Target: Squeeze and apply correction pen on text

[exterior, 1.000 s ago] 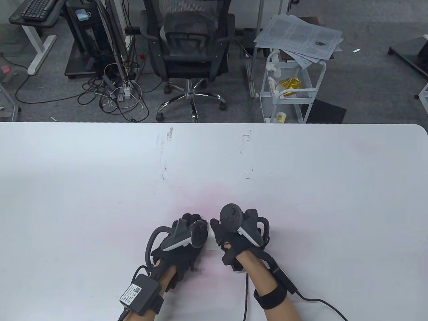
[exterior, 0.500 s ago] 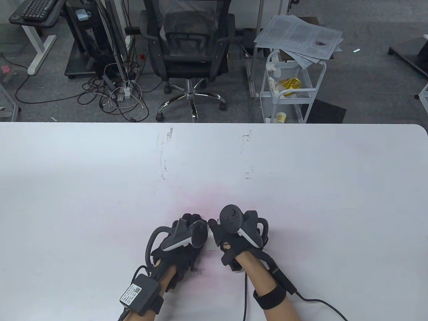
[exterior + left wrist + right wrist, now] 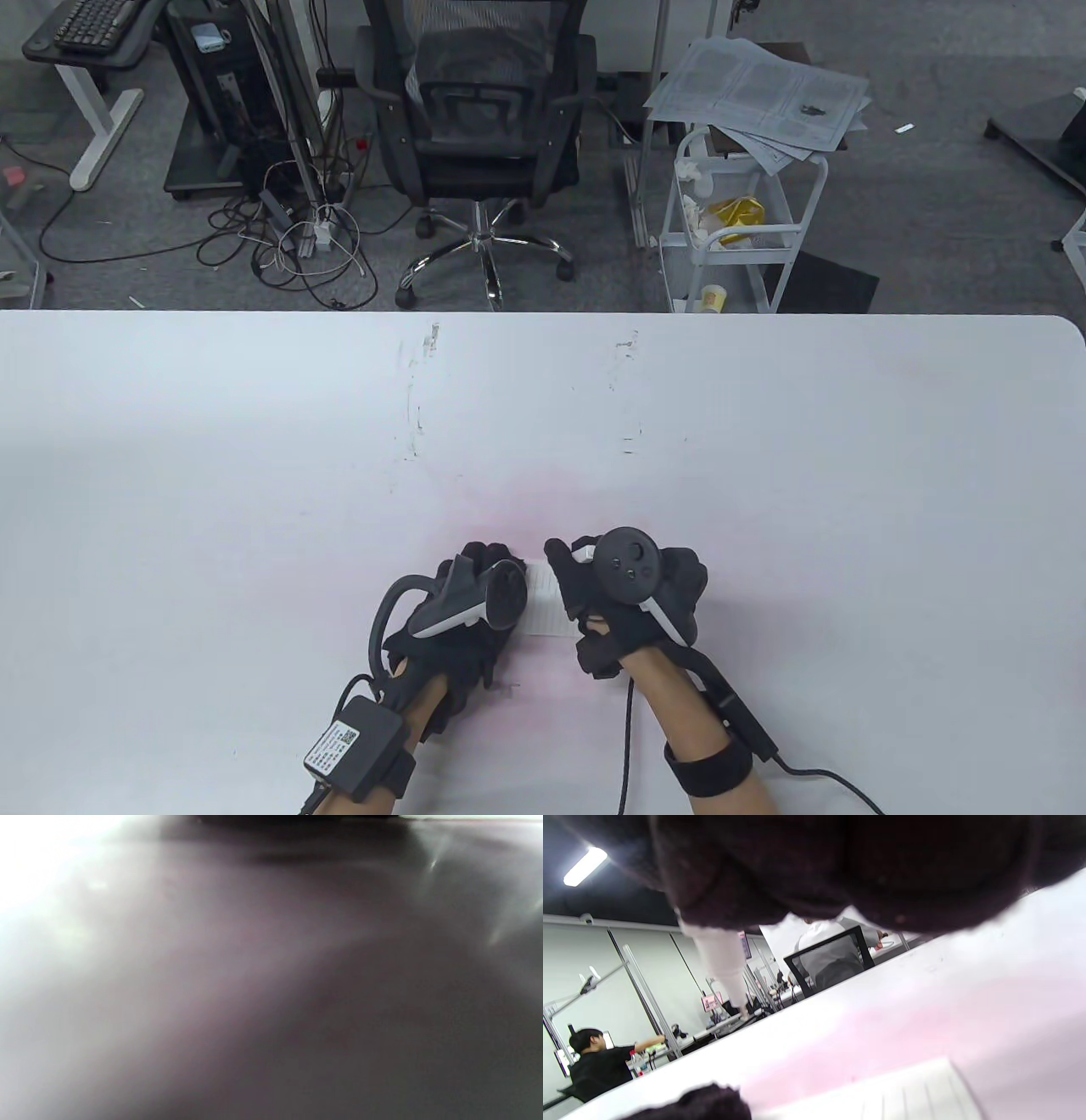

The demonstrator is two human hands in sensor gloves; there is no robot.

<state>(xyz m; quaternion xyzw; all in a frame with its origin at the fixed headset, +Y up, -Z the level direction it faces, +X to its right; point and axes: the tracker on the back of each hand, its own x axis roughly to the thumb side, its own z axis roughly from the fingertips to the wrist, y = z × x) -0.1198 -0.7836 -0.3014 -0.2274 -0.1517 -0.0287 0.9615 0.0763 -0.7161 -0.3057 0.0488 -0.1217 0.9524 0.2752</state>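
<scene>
Right hand shifted right, baring paper beside left hand.

Black gloves, bare forearms, black wristband

We see office or lab workspace: white tabletop on grey carpet, black mesh office chair behind it, keyboard on standing desk, tangle of cables and power strip on floor, white rolling cart stacked with printed papers; right wrist view shows ceiling strip light, seated coworker at desk, monitors beyond
</scene>
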